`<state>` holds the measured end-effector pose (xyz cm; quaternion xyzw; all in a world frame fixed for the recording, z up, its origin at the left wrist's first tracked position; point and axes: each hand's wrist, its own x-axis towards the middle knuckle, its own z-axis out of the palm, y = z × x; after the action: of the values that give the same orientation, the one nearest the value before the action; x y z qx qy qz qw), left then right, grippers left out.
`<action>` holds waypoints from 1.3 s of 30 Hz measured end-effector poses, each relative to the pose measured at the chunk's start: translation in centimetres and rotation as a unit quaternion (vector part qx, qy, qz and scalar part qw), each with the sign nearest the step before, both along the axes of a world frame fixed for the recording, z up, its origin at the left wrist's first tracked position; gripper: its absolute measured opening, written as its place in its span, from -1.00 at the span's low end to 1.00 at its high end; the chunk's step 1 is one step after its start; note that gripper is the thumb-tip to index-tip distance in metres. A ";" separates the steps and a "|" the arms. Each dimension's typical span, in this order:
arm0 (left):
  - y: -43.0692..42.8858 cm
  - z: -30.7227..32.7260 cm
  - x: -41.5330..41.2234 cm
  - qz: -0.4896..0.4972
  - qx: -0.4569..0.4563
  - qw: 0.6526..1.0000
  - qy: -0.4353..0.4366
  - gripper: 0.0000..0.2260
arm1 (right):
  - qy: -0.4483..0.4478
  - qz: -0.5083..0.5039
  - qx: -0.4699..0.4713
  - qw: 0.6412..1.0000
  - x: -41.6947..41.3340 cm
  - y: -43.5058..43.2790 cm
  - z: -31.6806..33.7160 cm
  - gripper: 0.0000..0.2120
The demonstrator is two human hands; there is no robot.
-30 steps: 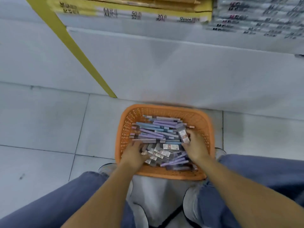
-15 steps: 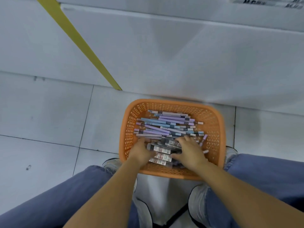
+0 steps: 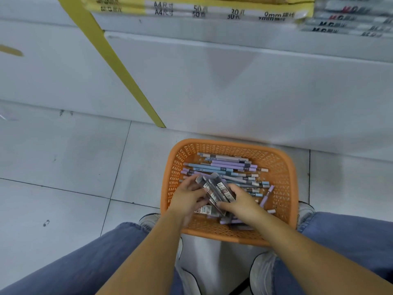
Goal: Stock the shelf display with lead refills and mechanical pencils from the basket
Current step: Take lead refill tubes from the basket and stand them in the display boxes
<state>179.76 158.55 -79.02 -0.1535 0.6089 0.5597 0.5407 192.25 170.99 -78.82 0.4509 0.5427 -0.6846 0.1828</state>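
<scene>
An orange plastic basket stands on the floor between my knees. Blue and purple mechanical pencils lie across its far half. A bunch of grey lead refill packs with white labels is lifted and tilted over the basket's near half. My left hand grips the bunch from the left. My right hand holds it from the right, thumb on its lower end. More refill packs lie under the hands, partly hidden.
The white base panel of the shelf unit rises just behind the basket, with a yellow upright slanting down to the floor. Yellow packs and grey packs lie on the shelf above. Grey floor tiles spread to the left.
Both hands have gathered the refill packs into one bunch and lifted it up off the pile. The view has tipped upward, showing the shelf's packs again.
</scene>
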 end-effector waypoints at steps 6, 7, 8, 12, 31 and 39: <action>1.4 3.5 0.6 0.001 0.093 0.996 -0.002 -0.78 | 0.071 -0.038 0.111 0.991 -1.0 0.1 3.9 -0.56; 1.7 4.3 0.8 0.001 0.105 0.994 -0.010 -0.80 | 0.087 -0.050 0.124 0.987 -1.3 0.1 4.9 -0.56; 2.0 5.1 1.0 0.003 0.117 0.993 -0.016 -0.82 | 0.105 -0.061 0.135 0.983 -1.6 0.0 6.0 -0.57; 3.4 9.4 0.6 -0.006 0.171 0.985 0.017 -0.78 | 0.160 -0.096 0.170 0.968 -1.8 -0.1 11.0 -0.70; 4.8 39.6 -1.1 -0.091 0.335 0.885 0.310 -0.78 | 0.447 -0.049 0.314 0.836 -0.3 4.8 41.5 -0.18; 7.5 42.1 -1.3 -0.001 0.385 0.879 0.283 -0.78 | 0.481 -0.071 0.395 0.780 -1.8 6.2 44.9 -0.48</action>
<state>178.50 166.06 -36.89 0.2319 0.4722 0.7693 0.3624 190.44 177.16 -33.88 0.1332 0.7494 -0.5495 -0.3446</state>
